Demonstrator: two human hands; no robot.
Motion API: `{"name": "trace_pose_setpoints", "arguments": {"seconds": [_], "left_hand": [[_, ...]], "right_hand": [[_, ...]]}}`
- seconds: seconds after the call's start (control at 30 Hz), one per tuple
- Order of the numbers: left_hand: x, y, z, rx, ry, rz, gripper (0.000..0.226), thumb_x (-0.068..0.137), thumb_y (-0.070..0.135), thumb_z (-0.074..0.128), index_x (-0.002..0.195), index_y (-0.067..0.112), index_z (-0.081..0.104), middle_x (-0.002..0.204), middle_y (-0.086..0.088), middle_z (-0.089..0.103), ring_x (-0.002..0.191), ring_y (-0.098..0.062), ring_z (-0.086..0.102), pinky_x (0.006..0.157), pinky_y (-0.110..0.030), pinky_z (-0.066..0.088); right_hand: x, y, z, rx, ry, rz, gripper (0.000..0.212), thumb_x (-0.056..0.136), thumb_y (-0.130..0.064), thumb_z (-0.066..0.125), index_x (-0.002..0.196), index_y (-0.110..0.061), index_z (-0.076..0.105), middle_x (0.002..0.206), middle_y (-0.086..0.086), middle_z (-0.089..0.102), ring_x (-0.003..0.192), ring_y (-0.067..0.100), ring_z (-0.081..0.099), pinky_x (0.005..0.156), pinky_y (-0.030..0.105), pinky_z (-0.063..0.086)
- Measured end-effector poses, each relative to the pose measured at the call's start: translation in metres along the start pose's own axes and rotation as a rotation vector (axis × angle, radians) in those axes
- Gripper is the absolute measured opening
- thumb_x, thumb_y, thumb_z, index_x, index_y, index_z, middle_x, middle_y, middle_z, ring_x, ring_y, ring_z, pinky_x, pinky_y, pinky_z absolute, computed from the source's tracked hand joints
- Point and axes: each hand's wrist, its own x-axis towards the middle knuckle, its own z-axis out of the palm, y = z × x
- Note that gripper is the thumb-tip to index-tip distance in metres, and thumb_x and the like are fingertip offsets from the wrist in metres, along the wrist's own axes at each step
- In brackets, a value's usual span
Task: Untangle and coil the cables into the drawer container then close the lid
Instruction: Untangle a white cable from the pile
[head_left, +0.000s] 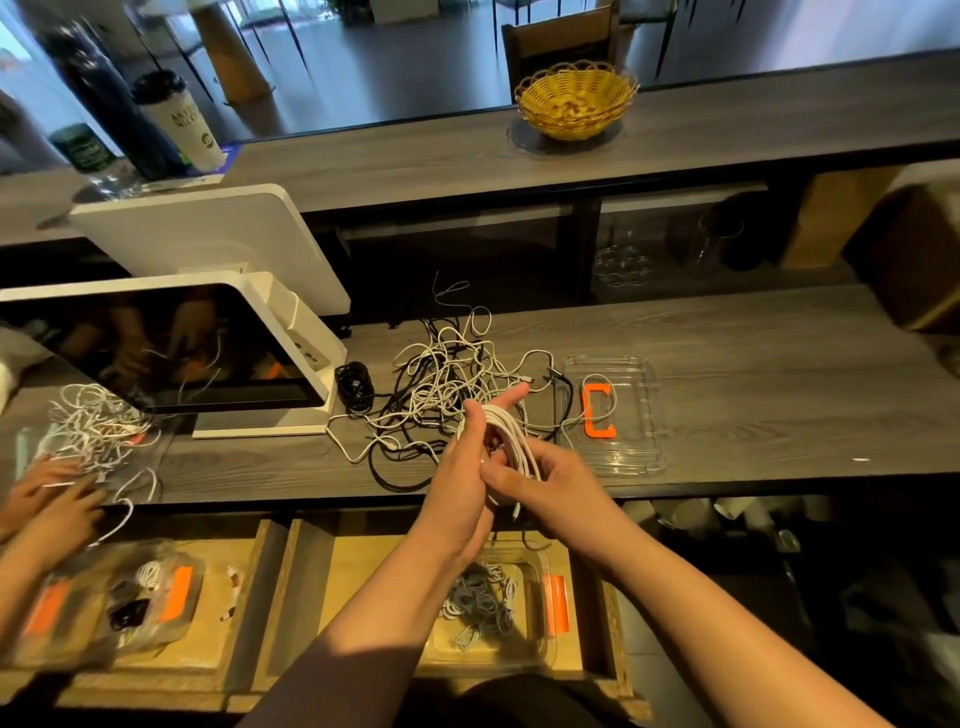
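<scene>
A white cable coil (511, 441) is wound around my left hand (470, 457), whose fingers point up and away. My right hand (540, 475) pinches the coil from the right side, a plug end dangling below it. Behind my hands a tangle of white and black cables (447, 379) lies on the wooden counter. A clear lid with an orange clip (618, 415) lies to the right of the tangle. Below my arms, an open wooden drawer holds the clear container (540, 566) with several coiled cables (480, 597) inside.
A white screen stand (171, 348) sits left of the tangle, with a small black cable coil (356, 384) beside it. Another person's hands (49, 493) work a white tangle at far left above a second container (104, 603). A yellow basket (576, 101) sits on the upper shelf.
</scene>
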Motion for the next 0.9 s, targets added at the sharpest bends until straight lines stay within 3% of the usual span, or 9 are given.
{"name": "trace_pose_setpoints", "arguments": {"seconds": [0.1, 0.17, 0.23, 0.3, 0.47, 0.57, 0.63, 0.73, 0.9], "left_hand": [[-0.001, 0.001, -0.001, 0.043, 0.0, 0.006, 0.054, 0.094, 0.062, 0.029, 0.119, 0.041, 0.072, 0.124, -0.002, 0.059, 0.123, -0.016, 0.056, 0.104, -0.034, 0.048], [-0.002, 0.0, -0.002, 0.099, -0.015, 0.026, 0.053, 0.096, 0.061, 0.028, 0.118, 0.041, 0.072, 0.127, 0.0, 0.061, 0.121, -0.011, 0.059, 0.098, -0.028, 0.049], [-0.001, 0.001, -0.003, 0.139, -0.034, 0.021, 0.052, 0.097, 0.061, 0.029, 0.117, 0.04, 0.072, 0.106, 0.0, 0.067, 0.087, -0.018, 0.069, 0.07, -0.024, 0.054], [0.0, 0.001, -0.004, 0.19, -0.055, 0.019, 0.051, 0.096, 0.062, 0.032, 0.115, 0.038, 0.072, 0.078, -0.001, 0.06, 0.06, -0.021, 0.055, 0.051, -0.028, 0.045], [0.007, 0.008, -0.003, 0.15, -0.022, -0.018, 0.039, 0.098, 0.044, 0.05, 0.111, 0.018, 0.075, 0.071, -0.002, 0.061, 0.064, -0.011, 0.063, 0.059, -0.019, 0.052], [0.011, 0.015, -0.006, 0.063, 0.0, -0.072, 0.028, 0.098, 0.024, 0.057, 0.109, 0.004, 0.074, 0.059, 0.002, 0.056, 0.054, -0.006, 0.055, 0.047, -0.017, 0.044], [0.013, 0.017, -0.009, 0.243, 0.046, -0.039, 0.024, 0.097, 0.018, 0.056, 0.097, 0.006, 0.077, 0.061, 0.003, 0.06, 0.055, -0.008, 0.052, 0.047, -0.02, 0.041], [0.018, 0.013, -0.01, 0.732, 0.112, 0.123, 0.028, 0.097, 0.028, 0.059, 0.078, 0.02, 0.077, 0.068, 0.002, 0.069, 0.059, -0.01, 0.056, 0.06, -0.032, 0.043], [0.026, 0.007, -0.02, 0.951, 0.02, 0.193, 0.043, 0.101, 0.036, 0.054, 0.067, 0.014, 0.066, 0.061, -0.001, 0.061, 0.053, -0.01, 0.047, 0.06, -0.034, 0.037]], "right_hand": [[-0.002, -0.003, -0.003, 0.068, -0.101, 0.115, 0.028, 0.092, -0.037, 0.066, 0.095, -0.01, 0.069, 0.082, -0.001, 0.069, 0.074, 0.008, 0.062, 0.071, 0.02, 0.048], [-0.002, -0.003, -0.006, 0.087, -0.145, 0.147, 0.036, 0.089, -0.042, 0.068, 0.099, -0.007, 0.069, 0.089, 0.003, 0.071, 0.081, 0.014, 0.063, 0.076, 0.025, 0.049], [-0.001, -0.004, -0.009, 0.128, -0.196, 0.166, 0.035, 0.089, -0.041, 0.067, 0.095, -0.007, 0.068, 0.087, 0.007, 0.071, 0.068, 0.017, 0.058, 0.065, 0.027, 0.046], [-0.001, -0.004, -0.012, 0.197, -0.262, 0.182, 0.023, 0.09, -0.037, 0.062, 0.085, -0.014, 0.064, 0.075, 0.007, 0.069, 0.048, 0.01, 0.043, 0.046, 0.021, 0.032], [0.001, -0.004, -0.022, 0.213, -0.3, 0.164, 0.017, 0.092, -0.032, 0.062, 0.085, -0.016, 0.063, 0.059, 0.003, 0.055, 0.044, 0.008, 0.04, 0.044, 0.019, 0.029], [0.003, -0.004, -0.03, 0.112, -0.307, 0.153, 0.014, 0.095, -0.026, 0.062, 0.085, -0.02, 0.07, 0.058, 0.0, 0.053, 0.05, 0.011, 0.042, 0.052, 0.025, 0.034], [0.004, -0.002, -0.032, 0.002, -0.322, 0.152, 0.015, 0.097, -0.024, 0.062, 0.088, -0.017, 0.071, 0.057, 0.0, 0.052, 0.055, 0.013, 0.043, 0.062, 0.033, 0.037], [0.007, 0.0, -0.031, -0.078, -0.343, 0.168, 0.015, 0.095, -0.025, 0.065, 0.089, -0.012, 0.069, 0.058, 0.002, 0.053, 0.057, 0.017, 0.044, 0.073, 0.04, 0.038], [0.01, 0.002, -0.029, -0.105, -0.335, 0.17, 0.02, 0.093, -0.025, 0.066, 0.085, -0.007, 0.066, 0.057, 0.002, 0.053, 0.06, 0.024, 0.045, 0.077, 0.042, 0.04]]}}
